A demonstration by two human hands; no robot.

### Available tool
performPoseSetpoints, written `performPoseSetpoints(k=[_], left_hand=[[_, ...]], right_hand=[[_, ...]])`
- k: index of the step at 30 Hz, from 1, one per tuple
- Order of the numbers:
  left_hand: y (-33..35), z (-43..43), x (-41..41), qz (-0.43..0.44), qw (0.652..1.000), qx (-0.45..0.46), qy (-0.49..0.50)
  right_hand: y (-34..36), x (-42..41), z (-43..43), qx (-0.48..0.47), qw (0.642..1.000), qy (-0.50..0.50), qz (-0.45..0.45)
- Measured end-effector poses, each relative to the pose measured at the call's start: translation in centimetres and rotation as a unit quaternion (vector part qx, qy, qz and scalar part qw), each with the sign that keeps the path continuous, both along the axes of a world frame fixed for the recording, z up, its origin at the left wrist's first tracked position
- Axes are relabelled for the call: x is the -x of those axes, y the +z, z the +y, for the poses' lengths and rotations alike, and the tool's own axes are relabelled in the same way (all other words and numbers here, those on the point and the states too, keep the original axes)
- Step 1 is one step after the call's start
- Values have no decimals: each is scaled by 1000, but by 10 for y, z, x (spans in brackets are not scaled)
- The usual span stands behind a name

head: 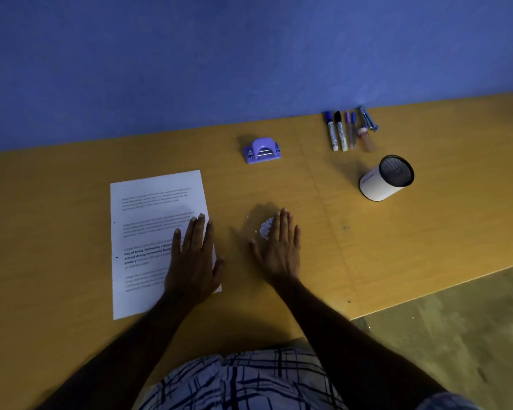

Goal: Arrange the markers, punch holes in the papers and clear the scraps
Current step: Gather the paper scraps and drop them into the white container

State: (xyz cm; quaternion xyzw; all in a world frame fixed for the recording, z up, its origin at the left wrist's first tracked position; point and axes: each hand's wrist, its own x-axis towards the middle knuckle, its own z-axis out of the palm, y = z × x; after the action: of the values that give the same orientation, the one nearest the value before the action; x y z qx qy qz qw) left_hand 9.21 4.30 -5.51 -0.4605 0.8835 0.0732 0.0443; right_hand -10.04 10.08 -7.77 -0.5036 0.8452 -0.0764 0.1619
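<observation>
A printed sheet of paper [148,229] lies on the wooden table with two punched holes near its left edge. My left hand [194,261] rests flat on the paper's right side, fingers spread. My right hand [279,250] lies flat on the bare table, its fingers beside a small pile of white paper scraps [265,229]. A purple hole punch [262,150] stands farther back. Two white markers [336,131] with blue and black caps lie side by side at the back right, with thin pens [351,130] next to them.
A white cylindrical holder [385,179] with a dark mesh inside stands right of centre. A small brown bottle [366,139] and a stapler-like tool [367,119] lie by the pens. The blue wall [219,54] borders the table's far edge; the table's right edge [427,294] drops to the floor.
</observation>
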Motion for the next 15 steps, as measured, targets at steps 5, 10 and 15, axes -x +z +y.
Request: performPoseSetpoints(k=[5,10,15], left_hand=[[1,4,-1,12,999,-18,25],[2,4,3,22,999,-28,41],[-1,6,7,33,998,-34,51]], right_hand=[[-5,21,-18,-30,996,83,-33],[-8,11,8,-7,980,201,9],[4,15,-10,-5,973,231,19]])
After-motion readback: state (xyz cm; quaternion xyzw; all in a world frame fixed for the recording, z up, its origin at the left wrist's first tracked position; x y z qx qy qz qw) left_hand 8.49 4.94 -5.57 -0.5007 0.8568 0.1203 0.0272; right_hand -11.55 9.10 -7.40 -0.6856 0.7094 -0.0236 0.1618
